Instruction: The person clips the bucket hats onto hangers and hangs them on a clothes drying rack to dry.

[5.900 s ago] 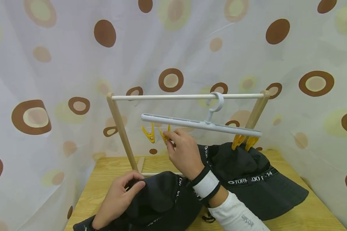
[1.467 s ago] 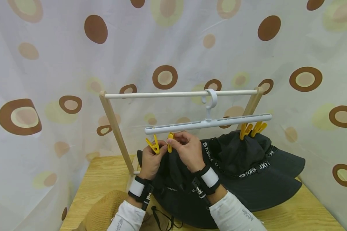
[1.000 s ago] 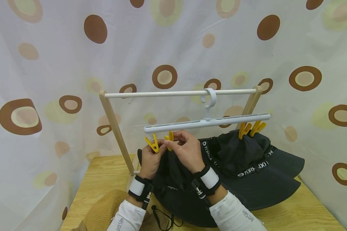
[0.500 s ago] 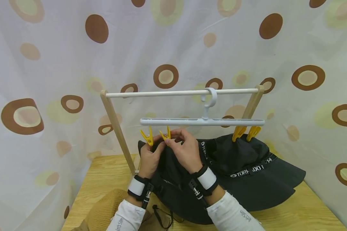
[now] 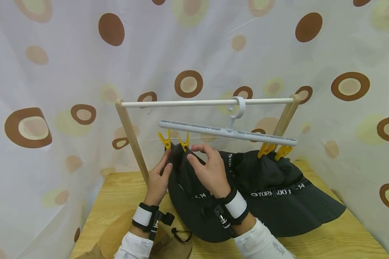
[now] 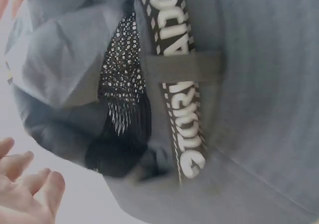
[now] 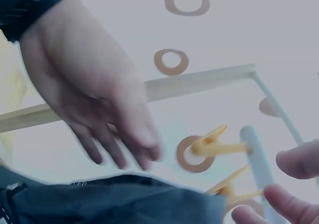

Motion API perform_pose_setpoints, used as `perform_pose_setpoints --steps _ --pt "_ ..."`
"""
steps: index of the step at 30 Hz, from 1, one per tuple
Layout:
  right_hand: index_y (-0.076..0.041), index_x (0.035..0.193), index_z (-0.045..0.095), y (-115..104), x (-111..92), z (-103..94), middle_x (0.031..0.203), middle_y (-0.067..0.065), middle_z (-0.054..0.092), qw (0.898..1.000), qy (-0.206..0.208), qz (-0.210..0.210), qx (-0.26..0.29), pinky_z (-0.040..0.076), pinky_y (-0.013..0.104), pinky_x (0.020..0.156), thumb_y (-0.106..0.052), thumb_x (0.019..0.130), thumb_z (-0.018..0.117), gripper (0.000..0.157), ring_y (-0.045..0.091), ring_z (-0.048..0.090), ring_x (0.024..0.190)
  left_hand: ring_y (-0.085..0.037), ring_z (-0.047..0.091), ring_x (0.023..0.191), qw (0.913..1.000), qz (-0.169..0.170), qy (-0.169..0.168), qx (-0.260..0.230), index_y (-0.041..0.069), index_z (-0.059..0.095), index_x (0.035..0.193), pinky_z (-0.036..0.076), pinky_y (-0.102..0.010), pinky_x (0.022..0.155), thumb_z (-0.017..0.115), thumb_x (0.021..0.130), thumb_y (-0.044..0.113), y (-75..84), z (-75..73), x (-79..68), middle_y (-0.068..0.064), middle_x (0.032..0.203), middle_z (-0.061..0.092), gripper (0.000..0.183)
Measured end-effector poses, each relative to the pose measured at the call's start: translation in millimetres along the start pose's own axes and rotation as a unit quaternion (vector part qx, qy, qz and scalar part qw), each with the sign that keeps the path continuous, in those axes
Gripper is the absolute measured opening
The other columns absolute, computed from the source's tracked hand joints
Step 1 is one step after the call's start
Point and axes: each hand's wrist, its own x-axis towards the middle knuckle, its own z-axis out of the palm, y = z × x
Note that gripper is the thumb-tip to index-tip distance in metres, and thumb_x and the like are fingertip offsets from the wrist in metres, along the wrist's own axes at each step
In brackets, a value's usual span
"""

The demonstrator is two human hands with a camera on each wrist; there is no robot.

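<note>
A light hanger (image 5: 197, 128) hangs from the rack's white rod, its left end tilted up. Two yellow clips at its left end, the outer clip (image 5: 166, 141) and the inner clip (image 5: 184, 142), bite the crown of a dark bucket hat (image 5: 194, 212). Close beside that hat's left side is my left hand (image 5: 157, 183), fingers extended and free. My right hand (image 5: 210, 171) hovers by the inner clip with loosely spread fingers, holding nothing. In the right wrist view, my right fingers (image 7: 294, 204) reach toward the hanger's end. A second dark hat (image 5: 265, 172) hangs from the hanger's right-hand clips (image 5: 273, 151).
The wooden rack (image 5: 129, 133) stands on a wood table (image 5: 116, 187) in front of a spotted curtain (image 5: 68, 72). A tan hat (image 5: 116, 230) with a black cord lies at the front left, under my left forearm.
Both hands have let go of the left hat and its clip. My left hand has dropped down and left. The hanger's left end has risen, and the hat now hangs from two clips.
</note>
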Motion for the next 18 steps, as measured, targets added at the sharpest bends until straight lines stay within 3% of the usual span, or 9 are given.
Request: perform_pose_setpoints --steps 5,11,14,18 --pt "-0.004 0.112 0.068 -14 -13 -0.1 0.126 0.011 0.067 0.999 0.000 -0.053 0.009 0.038 0.052 0.109 -0.014 0.090 0.069 0.023 0.031 0.055 0.125 -0.022 0.042 0.143 0.9994 -0.024 0.023 0.010 0.009 0.044 0.150 0.038 -0.006 0.104 0.049 0.105 0.018 -4.0 -24.2 -23.1 -0.013 0.155 0.044 0.045" --pt "-0.009 0.109 0.068 -32 -38 6.6 0.130 0.009 0.065 0.995 -0.004 -0.105 0.003 0.040 0.053 0.104 -0.011 0.089 0.070 0.020 0.029 0.051 0.125 0.001 0.057 0.123 0.9936 -0.026 0.081 0.073 0.005 0.056 0.140 0.043 -0.005 0.094 0.051 0.104 0.011 1.7 -58.5 -51.6 -0.018 0.140 0.059 0.037" --pt "-0.013 0.109 0.067 -40 -49 12.0 0.130 0.007 0.064 0.993 -0.017 -0.116 -0.001 0.041 0.053 0.103 -0.012 0.088 0.072 0.021 0.027 0.051 0.126 0.013 0.056 0.111 0.9857 -0.047 0.113 0.116 0.007 0.061 0.134 0.044 -0.005 0.088 0.051 0.104 0.012 7.7 -75.1 -63.6 -0.017 0.131 0.064 0.032" --pt "-0.015 0.109 0.067 -48 -62 19.4 0.130 0.004 0.064 0.991 -0.041 -0.126 0.000 0.041 0.052 0.102 -0.012 0.087 0.073 0.022 0.024 0.050 0.127 0.014 0.054 0.102 0.9700 -0.092 0.139 0.177 0.012 0.065 0.129 0.043 -0.008 0.083 0.050 0.105 0.018 15.1 -95.0 -78.2 -0.009 0.127 0.066 0.029"
